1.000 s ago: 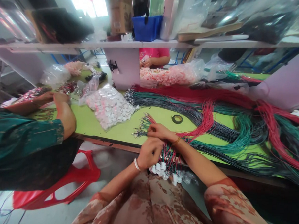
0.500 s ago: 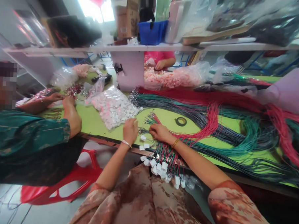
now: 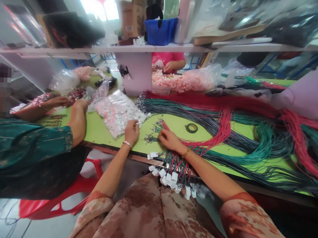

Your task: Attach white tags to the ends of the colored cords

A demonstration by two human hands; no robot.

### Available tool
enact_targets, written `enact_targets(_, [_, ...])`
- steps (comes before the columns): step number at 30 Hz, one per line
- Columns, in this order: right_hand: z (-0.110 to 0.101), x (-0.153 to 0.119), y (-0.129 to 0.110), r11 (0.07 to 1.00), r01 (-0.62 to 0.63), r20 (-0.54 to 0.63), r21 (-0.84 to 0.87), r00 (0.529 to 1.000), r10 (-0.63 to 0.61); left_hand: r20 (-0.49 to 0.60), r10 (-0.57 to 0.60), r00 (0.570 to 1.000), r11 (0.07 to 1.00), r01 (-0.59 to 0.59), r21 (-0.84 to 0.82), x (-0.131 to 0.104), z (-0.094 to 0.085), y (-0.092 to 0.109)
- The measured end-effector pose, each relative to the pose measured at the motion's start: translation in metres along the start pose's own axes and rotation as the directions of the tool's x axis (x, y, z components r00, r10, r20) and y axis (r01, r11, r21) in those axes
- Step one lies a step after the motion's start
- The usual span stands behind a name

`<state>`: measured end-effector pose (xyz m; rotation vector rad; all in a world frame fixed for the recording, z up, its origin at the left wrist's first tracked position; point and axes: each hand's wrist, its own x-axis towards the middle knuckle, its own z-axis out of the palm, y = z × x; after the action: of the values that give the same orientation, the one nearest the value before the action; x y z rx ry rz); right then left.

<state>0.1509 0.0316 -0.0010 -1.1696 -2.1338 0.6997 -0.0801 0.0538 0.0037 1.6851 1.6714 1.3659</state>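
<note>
My left hand (image 3: pixel 132 132) is at the right edge of a clear bag of white plastic connector housings (image 3: pixel 119 112). Its fingers are curled together, and whatever is between them is too small to make out. My right hand (image 3: pixel 169 139) rests closed over the wires, pinching ends beside a fan of crimped wire tips (image 3: pixel 150 139). Red wires with metal tips (image 3: pixel 162 124) lie just above its fingers. Below my right wrist, wires fitted with white connectors (image 3: pixel 169 178) hang over the table's front edge.
Long bundles of red wire (image 3: pixel 225 101), black wire (image 3: pixel 211 125) and green wire (image 3: pixel 265 144) stretch across the green table. A roll of black tape (image 3: pixel 191 128) lies near my right hand. A co-worker's arm (image 3: pixel 78 120) is at the left. A shelf (image 3: pixel 98 52) spans the back.
My left hand has moved left, away from my right hand, to the edge of the connector bag. A white connector near my right fingers has dropped lower beside others. My right hand stays put.
</note>
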Motion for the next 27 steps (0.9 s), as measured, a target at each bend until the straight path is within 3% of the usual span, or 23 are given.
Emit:
enact_targets(2, [0.003, 0.004, -0.006, 0.985, 0.000, -0.004, 0.172, 1.000, 0.001, 0.045, -0.130, 0.990, 0.938, 0.138, -0.319, -0.012, 0.000, 0.005])
enact_targets(5, [0.007, 0.008, -0.018, 0.933, -0.012, 0.000, 0.361, 1.000, 0.013, 0.228, -0.283, 0.932, 0.684, 0.363, -0.633, -0.032, 0.004, 0.014])
enact_targets(8, [0.008, 0.008, -0.028, 0.900, -0.026, -0.004, 0.435, 1.000, 0.031, 0.364, -0.330, 0.871, 0.470, 0.486, -0.736, -0.048, 0.008, 0.023])
enact_targets(13, [0.004, 0.000, -0.033, 0.967, 0.079, -0.177, 0.242, 0.984, -0.036, 0.484, -0.324, 0.813, 0.293, 0.573, -0.765, -0.061, 0.016, 0.030])
enact_targets(21, [-0.001, -0.006, -0.034, 0.973, 0.229, -0.173, -0.003, 0.959, -0.226, 0.533, -0.337, 0.776, 0.212, 0.614, -0.760, -0.060, 0.021, 0.028])
enact_targets(27, [0.003, -0.007, -0.034, 0.958, 0.270, -0.113, -0.100, 0.953, -0.280, 0.487, -0.360, 0.796, 0.311, 0.594, -0.742, -0.067, 0.027, 0.030])
